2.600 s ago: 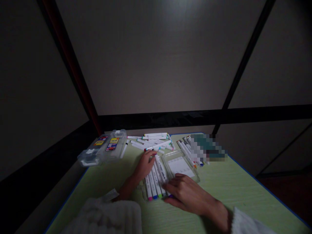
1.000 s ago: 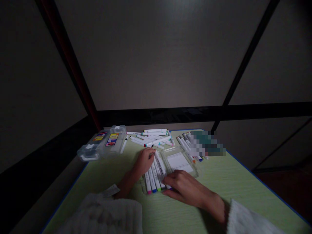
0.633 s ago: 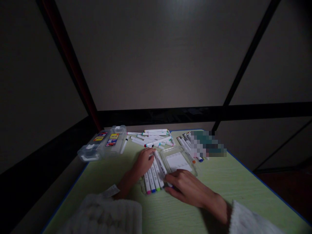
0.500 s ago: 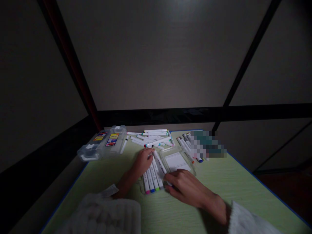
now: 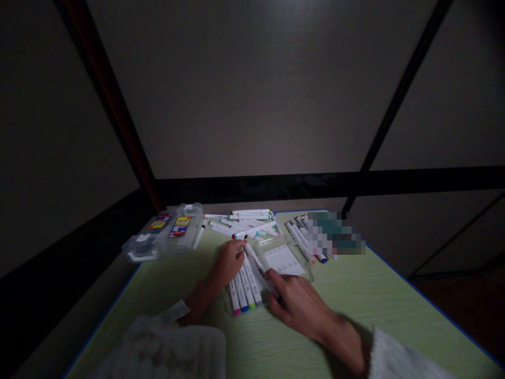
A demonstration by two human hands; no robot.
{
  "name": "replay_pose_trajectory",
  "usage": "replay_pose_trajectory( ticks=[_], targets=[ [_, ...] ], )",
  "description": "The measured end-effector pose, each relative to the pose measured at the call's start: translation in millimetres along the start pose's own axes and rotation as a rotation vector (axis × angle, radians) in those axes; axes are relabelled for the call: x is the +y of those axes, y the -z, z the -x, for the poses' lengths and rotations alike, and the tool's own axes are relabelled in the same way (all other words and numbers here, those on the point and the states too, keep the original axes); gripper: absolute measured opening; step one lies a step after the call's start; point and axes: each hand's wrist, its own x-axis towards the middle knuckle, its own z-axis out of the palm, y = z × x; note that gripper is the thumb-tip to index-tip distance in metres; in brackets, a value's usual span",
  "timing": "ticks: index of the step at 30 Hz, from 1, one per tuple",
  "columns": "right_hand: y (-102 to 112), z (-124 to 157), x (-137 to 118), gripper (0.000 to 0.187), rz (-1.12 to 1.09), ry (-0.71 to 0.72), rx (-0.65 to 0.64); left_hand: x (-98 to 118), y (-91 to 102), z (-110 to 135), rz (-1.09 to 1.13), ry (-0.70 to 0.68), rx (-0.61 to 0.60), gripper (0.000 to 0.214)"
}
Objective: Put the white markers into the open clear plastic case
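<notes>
In the head view my right hand point(image 5: 300, 301) is closed on the near end of a white marker point(image 5: 255, 259). The marker slants over the right side of a clear plastic case point(image 5: 228, 310). Several white markers point(image 5: 244, 284) lie side by side in the case, their near ends pink, blue, green and grey. My left hand point(image 5: 229, 260) curls over the far ends of this row, fingertips close to the held marker's far end; what they grip is hidden. The clear lid point(image 5: 311, 273), with a white sheet point(image 5: 282, 260) in it, lies beside the case.
Loose markers point(image 5: 252, 223) are piled at the back of the green table point(image 5: 252, 347). More markers point(image 5: 300, 237) lie at the back right beside a pixelated patch. A clear carrying case point(image 5: 145, 247) with a handle and colourful labels is at the back left. A wall stands behind.
The marker in my right hand has shifted slightly and lies lower along the row; my right fingers cover more of its near end. My left hand stays nearly in place.
</notes>
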Motion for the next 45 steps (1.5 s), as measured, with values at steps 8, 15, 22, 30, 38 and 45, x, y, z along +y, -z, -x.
replay_pose_trajectory(
  ticks=[8, 15, 22, 30, 38, 45],
  targets=[
    [-6, -1, 4, 0.023, -0.072, -0.169, 0.077, 3, 2.3, 0, -0.032, 0.006, -0.023, 0.029],
    [-6, -3, 8, 0.016, -0.038, -0.149, 0.086, 3, 2.7, 0, -0.032, -0.003, -0.033, 0.03],
    [-1, -3, 9, 0.013, 0.044, -0.081, 0.073, 5, 3.7, 1, -0.102, -0.018, -0.059, 0.035],
    [2, -4, 30, 0.014, 0.122, -0.148, 0.145, 6, 4.1, 0, -0.186, -0.009, -0.093, 0.028],
    [12, -3, 79, 0.01, 0.175, -0.425, 0.201, 7, 6.4, 0, -0.193, -0.01, -0.102, 0.028],
    [11, -3, 92, 0.011, 0.145, -0.508, 0.192, 8, 8.0, 2, -0.175, 0.008, -0.103, 0.029]
  ],
)
